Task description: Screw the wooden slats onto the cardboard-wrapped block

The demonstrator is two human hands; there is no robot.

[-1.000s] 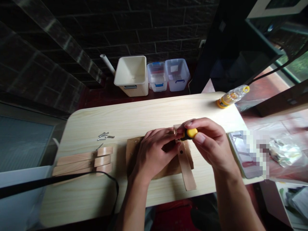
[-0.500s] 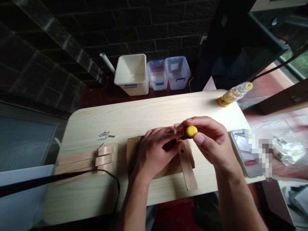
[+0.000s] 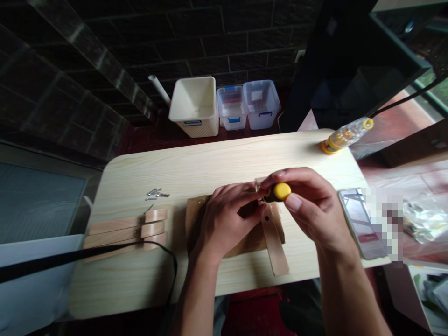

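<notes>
My right hand (image 3: 324,217) is closed around a screwdriver (image 3: 282,191) with a yellow-capped black handle. The handle's end points up at me, and its tip is hidden. Below it lies a flat wooden strip (image 3: 276,252) with a dark round hole and a rounded end. My left hand (image 3: 226,217) is closed at the strip's far part, thumb and fingers gripping close to the screwdriver; exactly what sits between the fingertips is hidden. Under the strip and my left hand is a piece of brown cardboard (image 3: 241,246).
On the left of the table (image 3: 196,161) are several screws (image 3: 157,193) and wooden strips with curved blocks (image 3: 154,228). A clear yellow-based bottle (image 3: 345,135) stands back right; a phone (image 3: 360,224) lies right. A black strap (image 3: 105,252) crosses the left. Bins (image 3: 194,123) stand behind.
The whole view has shifted slightly, with the table appearing a little further right. Both hands keep nearly the same pose on the screwdriver and wooden strip.
</notes>
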